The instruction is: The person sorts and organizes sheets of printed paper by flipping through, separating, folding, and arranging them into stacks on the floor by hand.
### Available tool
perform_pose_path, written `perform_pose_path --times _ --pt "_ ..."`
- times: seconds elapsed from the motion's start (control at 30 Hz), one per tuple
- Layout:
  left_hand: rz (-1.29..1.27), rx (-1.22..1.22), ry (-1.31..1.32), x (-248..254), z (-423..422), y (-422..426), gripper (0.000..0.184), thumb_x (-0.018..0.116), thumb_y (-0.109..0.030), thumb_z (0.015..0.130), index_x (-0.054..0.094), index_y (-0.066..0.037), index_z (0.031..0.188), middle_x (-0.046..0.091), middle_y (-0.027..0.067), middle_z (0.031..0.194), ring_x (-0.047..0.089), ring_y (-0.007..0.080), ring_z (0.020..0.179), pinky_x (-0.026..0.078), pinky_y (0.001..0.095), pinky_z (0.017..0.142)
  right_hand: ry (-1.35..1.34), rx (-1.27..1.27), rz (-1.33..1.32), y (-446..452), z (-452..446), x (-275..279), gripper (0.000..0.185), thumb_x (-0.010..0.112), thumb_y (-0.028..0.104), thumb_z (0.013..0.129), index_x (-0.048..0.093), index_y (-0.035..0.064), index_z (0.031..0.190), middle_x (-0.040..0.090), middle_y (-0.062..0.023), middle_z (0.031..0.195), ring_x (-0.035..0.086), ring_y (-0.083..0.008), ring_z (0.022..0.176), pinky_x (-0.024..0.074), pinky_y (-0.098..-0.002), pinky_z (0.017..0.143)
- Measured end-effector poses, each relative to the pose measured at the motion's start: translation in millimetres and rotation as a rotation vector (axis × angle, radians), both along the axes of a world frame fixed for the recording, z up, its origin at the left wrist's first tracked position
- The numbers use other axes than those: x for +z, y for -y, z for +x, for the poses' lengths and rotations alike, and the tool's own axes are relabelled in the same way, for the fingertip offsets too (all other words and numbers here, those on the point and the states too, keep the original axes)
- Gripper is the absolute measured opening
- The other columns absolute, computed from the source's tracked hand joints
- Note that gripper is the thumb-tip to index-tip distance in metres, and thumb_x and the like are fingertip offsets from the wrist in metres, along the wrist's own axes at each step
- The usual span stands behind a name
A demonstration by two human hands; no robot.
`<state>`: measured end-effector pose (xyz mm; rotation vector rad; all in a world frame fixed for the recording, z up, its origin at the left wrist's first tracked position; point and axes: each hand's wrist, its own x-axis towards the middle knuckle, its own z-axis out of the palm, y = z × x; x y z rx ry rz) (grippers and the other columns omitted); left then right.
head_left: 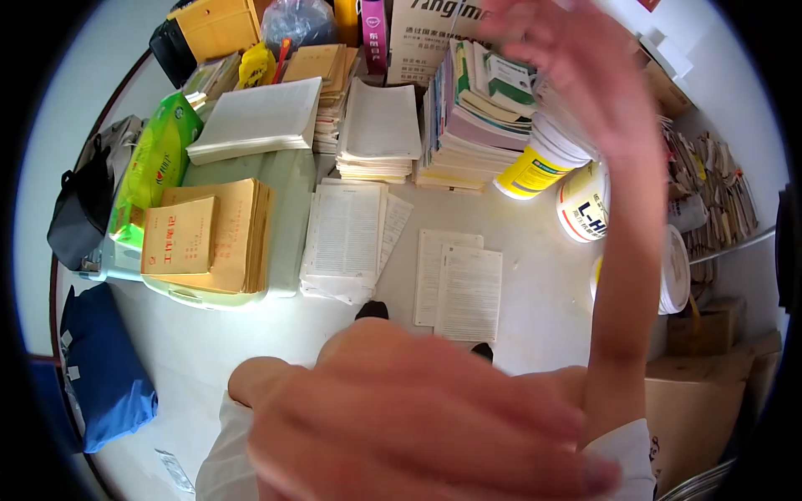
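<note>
My left hand (409, 417) fills the lower middle, close to the camera and blurred. Its fingers stretch towards the right, and nothing shows in them. Raised at the upper right, my right hand (568, 58) is smeared too, with loosely extended fingers and no visible object. In the view it overlaps a tall stack of books (476, 125) and a white bucket with a yellow label (535, 171); contact cannot be made out. Two overlapping printed sheets (469, 292) lie on the floor beyond my left hand. Beside them is a pile of printed papers (342, 238).
Kraft-paper notebooks (180, 238) and a thick paper stack (255, 121) rest on a pale green storage box (288, 188). Another paper stack (380, 125) stands at the back. More buckets (581, 204), cardboard boxes (697, 384) and a blue bag (104, 367) line the sides.
</note>
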<state>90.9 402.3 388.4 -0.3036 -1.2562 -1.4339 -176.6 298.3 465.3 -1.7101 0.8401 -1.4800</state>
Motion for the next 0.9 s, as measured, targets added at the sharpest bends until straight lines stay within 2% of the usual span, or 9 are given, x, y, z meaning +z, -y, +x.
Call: perform_pose_path --times 0.03,0.17,0.5,0.57,0.67,0.7,0.77,0.8,0.9 --pt "-0.013 0.013 -0.004 10 2 -9 0.015 0.058 -0.014 0.102 0.059 -0.001 0.109 0.069 0.0151 0.103 0.069 0.0324 0.093 0.057 0.0430 0.082 0.142 0.136 -0.076 -22 7 31 0.040 0.037 0.019 0.113 0.041 -0.0014 0.147 0.065 -0.0313 0.112 0.070 -0.0362 0.098 0.0627 -0.0387 0.079" --pt "-0.046 0.044 0.082 33 15 -26 0.013 0.058 -0.017 0.103 0.059 -0.005 0.106 0.068 0.0125 0.103 0.066 0.0301 0.091 0.056 0.0419 0.080 0.126 0.077 -0.291 -101 6 71 0.040 0.037 0.019 0.113 0.041 -0.0013 0.147 0.065 -0.0306 0.112 0.070 -0.0357 0.098 0.0624 -0.0384 0.079" --pt "-0.055 0.118 0.514 87 64 -86 0.013 0.058 -0.025 0.105 0.057 -0.013 0.099 0.063 0.0059 0.100 0.060 0.0242 0.086 0.052 0.0390 0.075 -0.093 -0.521 -0.301 -215 -39 23 0.039 0.038 0.020 0.112 0.043 -0.0011 0.145 0.066 -0.0290 0.111 0.070 -0.0342 0.098 0.0618 -0.0378 0.078" --pt "-0.057 0.169 0.412 77 66 -87 0.009 0.060 -0.022 0.104 0.060 -0.013 0.102 0.061 0.0070 0.101 0.060 0.0230 0.090 0.052 0.0375 0.079 -0.109 -0.569 -0.289 -225 -46 15 0.039 0.039 0.020 0.112 0.043 -0.0010 0.144 0.066 -0.0287 0.111 0.070 -0.0339 0.098 0.0617 -0.0376 0.078" --pt "-0.255 0.692 -0.289 76 38 -78 0.015 0.057 -0.024 0.102 0.060 -0.009 0.104 0.056 0.0055 0.097 0.054 0.0120 0.101 0.048 0.0322 0.093 -0.125 -0.629 -0.273 -241 -52 3 0.039 0.039 0.020 0.112 0.044 -0.0010 0.144 0.066 -0.0282 0.111 0.070 -0.0335 0.098 0.0615 -0.0374 0.078" --pt "-0.247 0.686 -0.281 78 42 -81 0.015 0.057 -0.024 0.102 0.060 -0.009 0.104 0.056 0.0055 0.097 0.054 0.0120 0.101 0.048 0.0322 0.093 -0.132 -0.645 -0.266 -244 -54 3 0.039 0.039 0.020 0.111 0.044 -0.0009 0.144 0.066 -0.0280 0.111 0.070 -0.0333 0.098 0.0615 -0.0374 0.078" --pt "-0.462 0.522 -0.446 84 54 -85 0.051 0.061 -0.048 0.101 0.058 -0.022 0.146 0.046 -0.0015 0.161 0.034 0.0132 0.152 0.024 0.0431 0.125 -0.138 -0.672 -0.256 -252 -59 -2 0.038 0.039 0.020 0.111 0.045 -0.0009 0.143 0.066 -0.0277 0.111 0.070 -0.0330 0.098 0.0613 -0.0372 0.078" --pt "-0.458 0.524 -0.443 88 51 -86 0.051 0.061 -0.048 0.101 0.058 -0.022 0.146 0.046 -0.0015 0.161 0.034 0.0132 0.152 0.024 0.0431 0.125 -0.141 -0.674 -0.256 -252 -61 -2 0.038 0.039 0.020 0.111 0.045 -0.0009 0.143 0.066 -0.0275 0.111 0.070 -0.0329 0.098 0.0613 -0.0372 0.078" --pt "-0.496 0.424 -0.441 96 36 -93 0.035 0.057 -0.030 0.105 0.063 -0.028 0.140 0.054 -0.0075 0.152 0.038 0.0015 0.146 0.019 0.0401 0.126 -0.155 -0.699 -0.246 -258 -65 -6 0.038 0.039 0.020 0.111 0.045 -0.0008 0.143 0.066 -0.0271 0.110 0.070 -0.0325 0.097 0.0611 -0.0370 0.078"
